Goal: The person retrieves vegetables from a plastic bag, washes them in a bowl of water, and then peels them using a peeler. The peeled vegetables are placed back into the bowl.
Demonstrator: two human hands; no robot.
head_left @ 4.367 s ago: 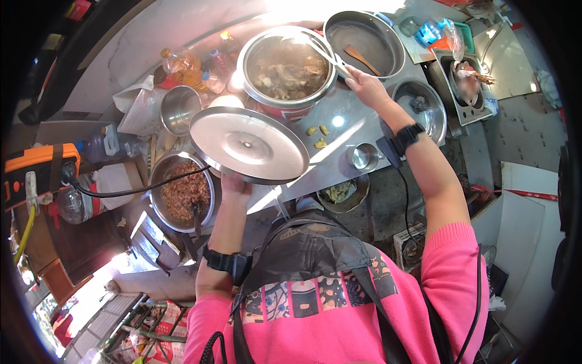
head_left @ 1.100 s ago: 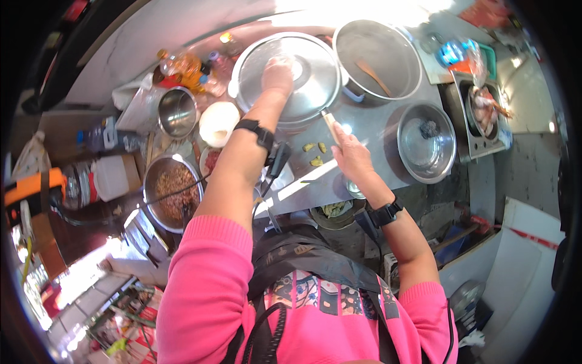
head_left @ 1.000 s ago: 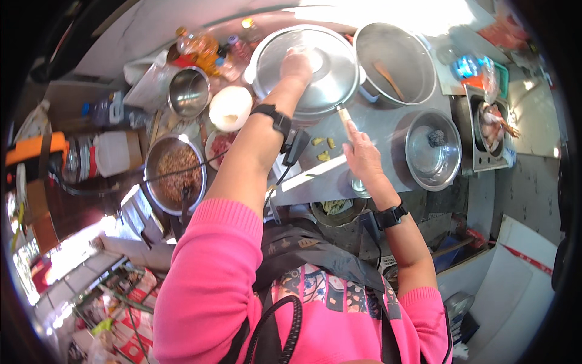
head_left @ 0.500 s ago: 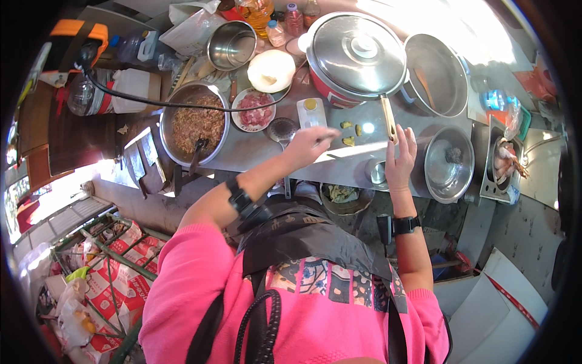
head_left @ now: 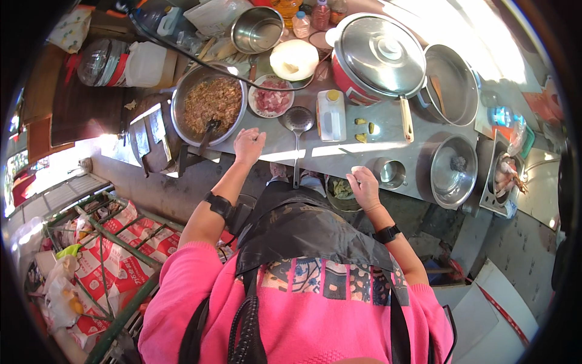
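My left hand (head_left: 249, 146) hovers by the table's front edge, fingers loosely bent and nothing visible in them. Nearest to it is a steel bowl (head_left: 176, 115) of minced meat mixture (head_left: 209, 108), a dark-handled utensil (head_left: 209, 130) standing in it. A skimmer (head_left: 297, 120) lies between my hands, its handle reaching past the edge. My right hand (head_left: 364, 189) is held over the front edge, fingers loosely curled, apparently empty. Beside it stands a small steel cup (head_left: 391, 173). A white jug with a yellow cap (head_left: 331, 118) and several small yellow-green pieces (head_left: 361, 128) are farther back.
A lidded red pot (head_left: 382, 54), a wide pan (head_left: 464, 85) and a steel basin with a scrubber (head_left: 439, 182) are on the right. A plate of cut meat (head_left: 271, 97) sits behind the skimmer. A black cable (head_left: 200, 60) crosses the upper left. Below the table stands a bowl of greens (head_left: 343, 191).
My left hand has moved left and nearer, away from the yellow-green pieces. My right hand has drawn back left and toward me from the pot handle. The view has shifted slightly.
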